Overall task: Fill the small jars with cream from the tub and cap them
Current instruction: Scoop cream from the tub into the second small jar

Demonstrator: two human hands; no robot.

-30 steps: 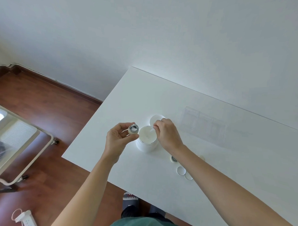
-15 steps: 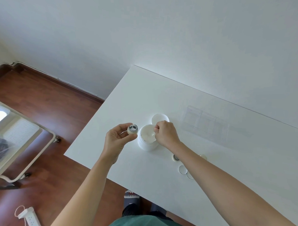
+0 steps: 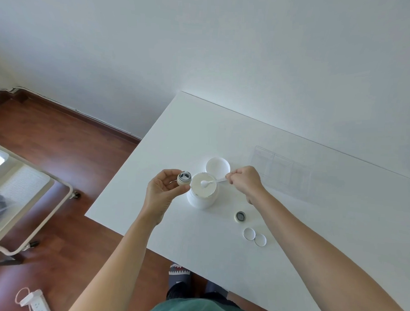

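Observation:
An open white tub (image 3: 201,197) full of cream stands on the white table (image 3: 313,229). My left hand (image 3: 162,191) holds a small jar (image 3: 184,178) beside the tub's left rim, its mouth facing up. My right hand (image 3: 245,181) pinches a clear spatula (image 3: 216,181) whose tip carries a dab of cream over the tub. A second small jar (image 3: 240,216) stands open on the table to the right of the tub. Two small white caps (image 3: 249,233) (image 3: 260,240) lie near it. The tub's lid (image 3: 218,167) lies behind the tub.
A clear plastic box (image 3: 282,172) sits at the back of the table, right of my right hand. The table's left edge drops to a wooden floor with a white cart (image 3: 23,195) and a power strip (image 3: 35,301).
My right hand has drawn back to the right from above the tub, lifting the spatula so that its cream-laden tip shows. My left hand keeps the jar by the tub.

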